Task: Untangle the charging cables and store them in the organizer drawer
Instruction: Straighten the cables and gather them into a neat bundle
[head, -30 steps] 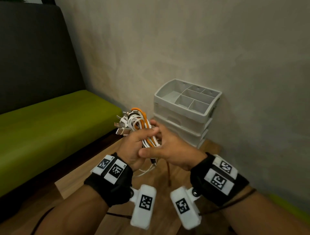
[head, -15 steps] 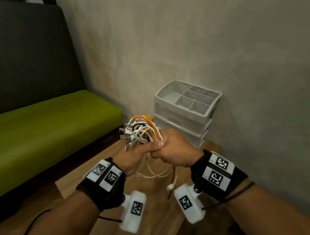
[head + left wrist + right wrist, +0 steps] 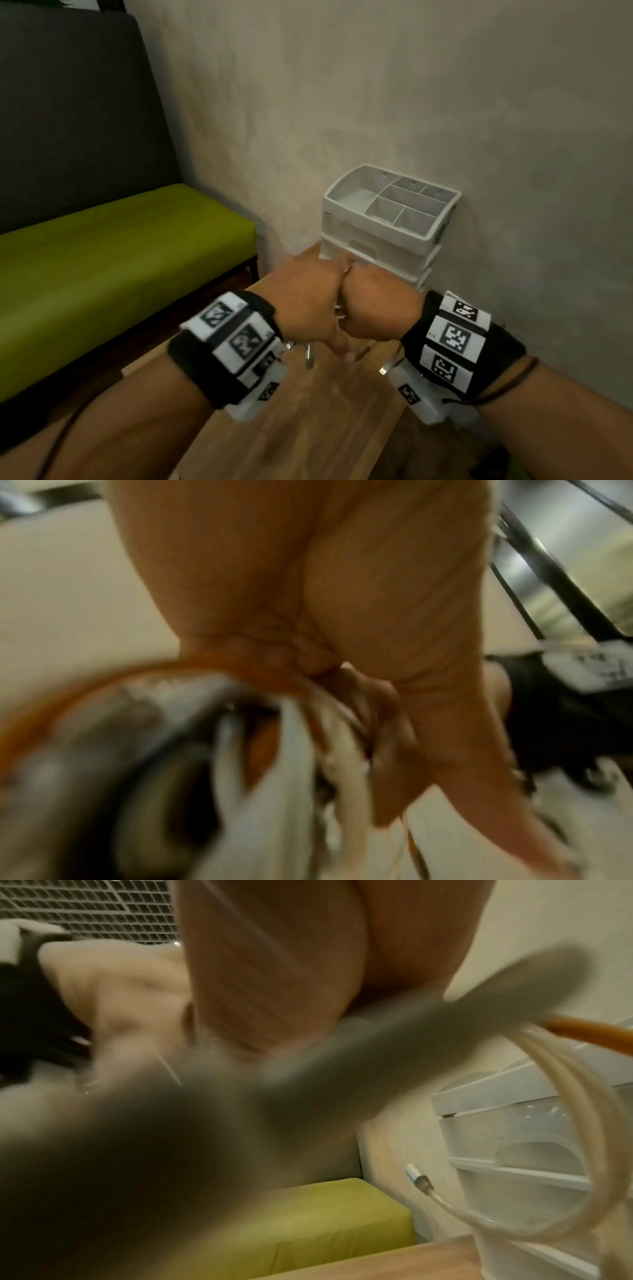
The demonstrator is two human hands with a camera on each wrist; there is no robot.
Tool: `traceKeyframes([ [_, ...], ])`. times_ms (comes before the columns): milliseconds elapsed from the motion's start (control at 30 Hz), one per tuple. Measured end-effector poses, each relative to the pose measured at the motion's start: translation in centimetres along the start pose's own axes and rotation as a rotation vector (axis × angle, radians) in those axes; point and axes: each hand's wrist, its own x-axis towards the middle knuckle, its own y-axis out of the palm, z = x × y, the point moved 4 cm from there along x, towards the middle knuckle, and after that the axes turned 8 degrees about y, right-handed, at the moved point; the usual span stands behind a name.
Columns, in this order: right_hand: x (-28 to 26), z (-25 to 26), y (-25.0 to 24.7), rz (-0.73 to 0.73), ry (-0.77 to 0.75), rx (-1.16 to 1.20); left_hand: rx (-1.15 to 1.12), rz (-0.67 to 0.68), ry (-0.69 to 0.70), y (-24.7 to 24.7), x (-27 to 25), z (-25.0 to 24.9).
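Just in front of the organizer (image 3: 387, 219), above the wooden bench (image 3: 308, 428), I have both fists knuckle to knuckle. My left hand (image 3: 305, 305) and right hand (image 3: 376, 308) each have their grip curled tight on the cable tangle (image 3: 274, 750), white and orange loops bunched beneath the palms, so I judge I can pull strands apart. A loose plug (image 3: 416, 1175) dangles beside the shut drawers (image 3: 520, 1150).

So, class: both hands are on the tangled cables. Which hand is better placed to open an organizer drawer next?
Probably the right hand: it sits nearer the white plastic drawer organizer, while the left hand grips the orange and white cable bundle.
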Motion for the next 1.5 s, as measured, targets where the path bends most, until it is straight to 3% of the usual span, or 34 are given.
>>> traceKeyframes([
  [167, 0.0, 0.3, -0.7, -0.05, -0.02, -0.027, -0.124, 0.008, -0.129, 2.3, 0.6, 2.1],
  [300, 0.2, 0.1, 0.3, -0.105, 0.007, 0.038, -0.192, -0.065, -0.091, 2.7, 0.5, 2.4],
  [433, 0.2, -3.4, -0.7, -0.212, 0.212, 0.542, -0.516, -0.142, -0.303, 3.5, -0.4, 5.1],
  [567, 0.1, -4.1, -0.8, -0.205, 0.186, 0.84, -0.919, -0.256, -0.448, 4.3, -1.2, 7.0],
  [700, 0.5, -3.4, 0.4, -0.277, 0.162, 1.377, -1.248, -0.299, -0.469, 4.6, -1.4, 6.2],
  [767, 0.6, -3.0, 0.9, -0.317, 0.2, 1.464, -1.391, -0.297, -0.451, 4.5, -1.1, 5.7],
  [933, 0.8, -2.1, 2.4, -0.201, 0.21, 1.716, -1.684, -0.304, -0.349, 4.2, -1.0, 5.0],
  [1167, 1.0, -2.1, 2.1, -0.187, 0.387, 1.785, -1.693, -0.322, -0.372, 4.7, -0.9, 5.4],
  [1333, 1.5, -1.7, 2.3, -0.173, 0.434, 1.831, -1.757, -0.307, -0.295, 4.5, -0.7, 4.9],
  [1500, 1.8, -1.7, 1.8, -0.159, 0.423, 1.658, -1.76, -0.271, -0.286, 4.7, -0.9, 4.9],
])
